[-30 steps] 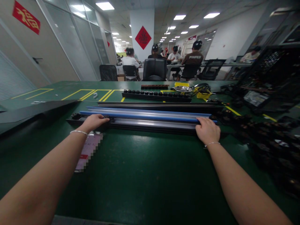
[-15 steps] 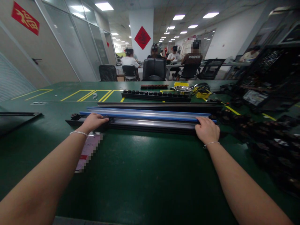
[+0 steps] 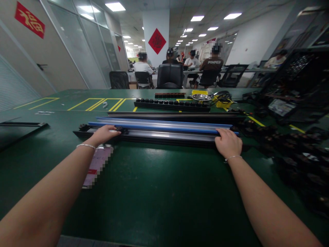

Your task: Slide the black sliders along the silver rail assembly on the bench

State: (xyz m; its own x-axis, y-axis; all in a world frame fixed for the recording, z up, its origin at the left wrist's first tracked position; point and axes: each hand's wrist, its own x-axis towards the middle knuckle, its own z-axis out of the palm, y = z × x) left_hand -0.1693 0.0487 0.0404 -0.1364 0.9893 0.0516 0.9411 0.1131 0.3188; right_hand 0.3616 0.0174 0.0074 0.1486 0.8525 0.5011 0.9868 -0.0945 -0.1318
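Observation:
A long black rail [image 3: 167, 136] lies across the green table [image 3: 154, 192] in front of me. Just behind it rests a silver strip with a blue edge [image 3: 164, 125]. My left hand [image 3: 104, 134] is curled over the rail's left part, fingers closed on it beside a small black clip [image 3: 120, 129]. My right hand [image 3: 228, 142] grips the right end of the rail, fingers wrapped over its top. Both wrists wear thin bracelets.
Another dark rail [image 3: 174, 116] and a black strip with round knobs [image 3: 174, 105] lie further back. A paper slip [image 3: 97, 166] sits under my left wrist. Black parts [image 3: 295, 151] pile up on the right; a dark crate [image 3: 298, 82] stands behind. People sit at far tables.
A large dark panel at the far left has slid out of view, leaving a thin black frame there. My left fingers have stretched slightly right along the rail. The right hand stays put.

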